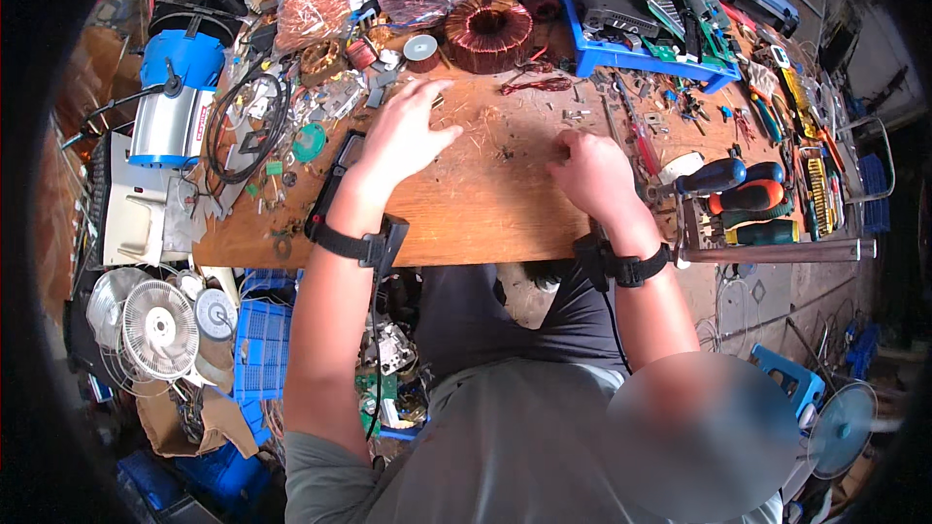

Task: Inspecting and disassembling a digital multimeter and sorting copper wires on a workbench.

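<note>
Over the left part of the wooden workbench [466,233], my left hand [410,134] is raised with its thumb and fingers apart and nothing in it. Beneath its wrist lies a black phone-like device [335,180]. My right hand [594,171] is on the right of the bare wood, fingers curled in; whatever they may hold is hidden. Thin copper wire scraps [478,126] and dark crumbs are scattered between the hands. Just beyond them lie a bundle of dark red wire [536,85] and a large copper-wound ring coil [488,34]. Each wrist wears a black strap with a small device.
Bags of copper wire [309,5] stand at the back, near a blue tray [646,56] of circuit boards. Several screwdrivers [714,178] sit in a rack at the right edge. A blue-and-silver motor [175,97] and a coiled black cable [248,126] are at left.
</note>
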The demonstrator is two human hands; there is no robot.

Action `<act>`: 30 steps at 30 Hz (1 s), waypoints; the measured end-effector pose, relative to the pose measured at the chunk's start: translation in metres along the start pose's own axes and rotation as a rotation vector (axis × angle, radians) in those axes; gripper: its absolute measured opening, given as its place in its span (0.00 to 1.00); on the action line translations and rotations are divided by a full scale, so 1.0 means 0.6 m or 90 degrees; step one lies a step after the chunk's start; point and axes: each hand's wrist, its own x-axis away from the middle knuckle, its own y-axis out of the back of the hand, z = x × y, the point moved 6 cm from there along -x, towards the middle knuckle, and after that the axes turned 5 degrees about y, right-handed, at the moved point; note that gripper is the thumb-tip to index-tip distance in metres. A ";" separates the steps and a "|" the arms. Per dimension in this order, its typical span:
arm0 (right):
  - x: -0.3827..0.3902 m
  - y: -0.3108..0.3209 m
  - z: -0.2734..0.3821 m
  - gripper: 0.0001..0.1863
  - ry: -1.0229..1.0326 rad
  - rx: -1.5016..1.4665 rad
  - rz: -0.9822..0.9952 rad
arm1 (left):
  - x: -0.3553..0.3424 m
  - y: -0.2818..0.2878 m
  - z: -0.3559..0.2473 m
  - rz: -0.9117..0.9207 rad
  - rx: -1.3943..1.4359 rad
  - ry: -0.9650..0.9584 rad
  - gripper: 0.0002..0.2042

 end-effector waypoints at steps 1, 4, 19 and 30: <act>0.001 -0.002 0.000 0.12 0.002 -0.001 0.001 | 0.011 0.007 0.003 0.010 0.009 0.013 0.27; 0.006 -0.022 -0.009 0.11 0.010 0.087 0.031 | 0.052 0.015 0.005 -0.026 -0.017 -0.008 0.26; -0.009 -0.045 -0.010 0.11 -0.002 0.103 0.027 | 0.336 0.070 0.069 -0.219 0.104 0.203 0.18; -0.075 0.009 0.015 0.09 0.025 -0.135 -0.200 | 0.377 0.082 0.109 -0.272 0.003 0.286 0.22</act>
